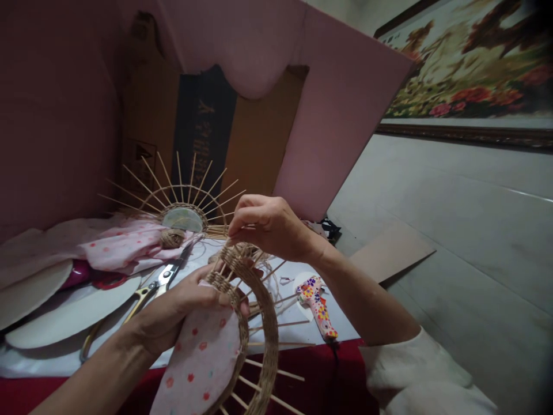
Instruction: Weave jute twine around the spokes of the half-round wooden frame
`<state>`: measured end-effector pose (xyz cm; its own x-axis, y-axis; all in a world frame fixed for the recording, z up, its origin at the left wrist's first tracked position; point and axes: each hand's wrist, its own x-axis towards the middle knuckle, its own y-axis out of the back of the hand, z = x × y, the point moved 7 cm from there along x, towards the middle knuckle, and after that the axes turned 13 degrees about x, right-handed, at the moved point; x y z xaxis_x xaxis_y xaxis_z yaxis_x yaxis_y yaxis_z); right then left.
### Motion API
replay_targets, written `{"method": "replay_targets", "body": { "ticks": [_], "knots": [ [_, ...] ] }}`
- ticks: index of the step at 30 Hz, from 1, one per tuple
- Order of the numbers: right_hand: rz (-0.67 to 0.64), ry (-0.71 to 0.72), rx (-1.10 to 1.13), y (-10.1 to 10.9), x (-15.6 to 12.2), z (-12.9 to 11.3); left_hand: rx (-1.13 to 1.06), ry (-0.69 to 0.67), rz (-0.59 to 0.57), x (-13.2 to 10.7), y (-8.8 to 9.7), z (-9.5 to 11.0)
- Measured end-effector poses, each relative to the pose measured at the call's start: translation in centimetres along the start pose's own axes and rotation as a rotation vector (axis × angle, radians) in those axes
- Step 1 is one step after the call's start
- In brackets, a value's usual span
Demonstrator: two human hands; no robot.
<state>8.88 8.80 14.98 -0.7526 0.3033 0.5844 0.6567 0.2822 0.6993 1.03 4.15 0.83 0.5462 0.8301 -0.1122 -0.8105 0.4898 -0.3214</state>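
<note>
My left hand [181, 302] grips a half-round woven piece by its inner edge. Its centre is pale fabric [203, 357] with red flower prints, ringed by a braided twine band [270, 346]; thin wooden sticks fan outward through it. Above the upper end of the band, my right hand [272, 225] is closed in a pinch, its fingertips close to the weave. What lies between those fingertips is too small to make out. Behind my left hand, scissors [164, 276] with gold-coloured handles lie on the white table cover.
A second stick-and-twine half-round [184, 219] leans at the back, near a twine ball [171, 237] and flowered cloth [116, 248]. A flower-patterned glue gun [318, 305] lies at right. White curved boards [73, 314] lie left. A large pink box panel [332, 104] stands behind.
</note>
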Motion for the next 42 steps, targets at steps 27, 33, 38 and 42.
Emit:
{"method": "replay_targets", "body": {
  "ticks": [27,33,38,42],
  "knots": [
    [0.100,-0.511,0.729,-4.3,-4.0,9.0,0.025,0.011,-0.027,-0.3,-1.2,1.0],
    [0.152,-0.488,0.619,-3.5,-4.0,9.0,0.010,0.032,-0.050,-0.3,-1.0,0.3],
    [0.173,-0.485,0.598,-4.0,-4.5,9.0,-0.025,0.010,-0.052,-0.2,-1.1,0.5],
    [0.225,-0.510,0.605,-4.6,-5.0,9.8,-0.074,0.000,-0.005,0.0,-0.7,0.8]
  ]
}}
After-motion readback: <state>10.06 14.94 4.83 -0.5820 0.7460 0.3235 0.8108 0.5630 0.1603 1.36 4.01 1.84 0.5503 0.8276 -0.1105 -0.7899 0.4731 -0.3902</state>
